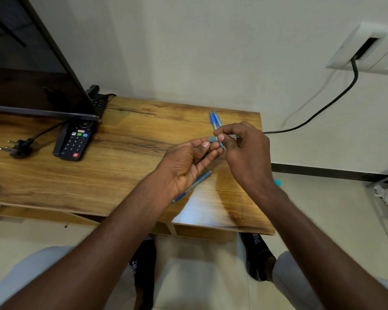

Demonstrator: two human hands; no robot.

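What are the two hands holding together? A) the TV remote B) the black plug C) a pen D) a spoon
C: the left hand and the right hand both pinch a pen above the table, while the remote and the plug lie far off to the left.

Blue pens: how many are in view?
4. The left pen and right pen lie side by side farthest away; a third pen lies beneath the left hand, which pinches the held pen with the right hand. More may be hidden.

Left hand (pixel 184 163) and right hand (pixel 246 153) meet at the fingertips, each grip pinched.
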